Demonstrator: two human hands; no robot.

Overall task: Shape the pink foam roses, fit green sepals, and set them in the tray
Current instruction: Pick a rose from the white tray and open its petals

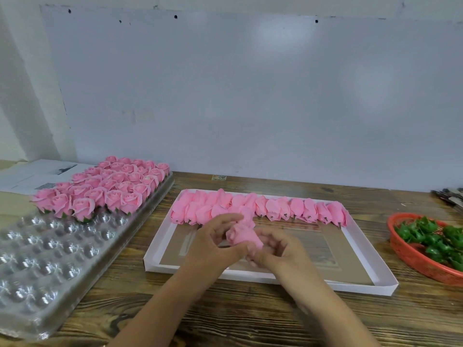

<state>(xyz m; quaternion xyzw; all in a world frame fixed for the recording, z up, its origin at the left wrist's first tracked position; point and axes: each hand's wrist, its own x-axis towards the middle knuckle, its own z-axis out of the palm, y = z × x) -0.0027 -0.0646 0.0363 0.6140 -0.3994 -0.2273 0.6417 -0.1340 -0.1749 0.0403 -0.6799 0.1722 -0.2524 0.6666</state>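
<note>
Over the near middle of the white cardboard box lid (360,249), both hands meet around one pink foam rose bud (241,236), which is held a little above the lid's brown floor. The left hand (217,242) comes from seven o'clock and curls its fingers and thumb around the bud's upper end, while the right hand (279,249), from five o'clock, pinches the lower end; I judge that one hand keeps the bud steady so the other can open the petals. At twelve o'clock from the hands, a row of unshaped pink buds (265,209) lies along the far edge of the lid with the stem ends toward the person, probably so that each one is easy to take. At three o'clock, near the table's right edge, an orange plastic basket (411,259) holds the green sepals (431,236), close enough for the right hand to reach for the next step. At nine to ten o'clock, the clear plastic blister tray (47,261) stands on the wooden table (225,319); its far part is filled with finished pink roses (105,189) with green bases, and the near cups are free for this bud.
</note>
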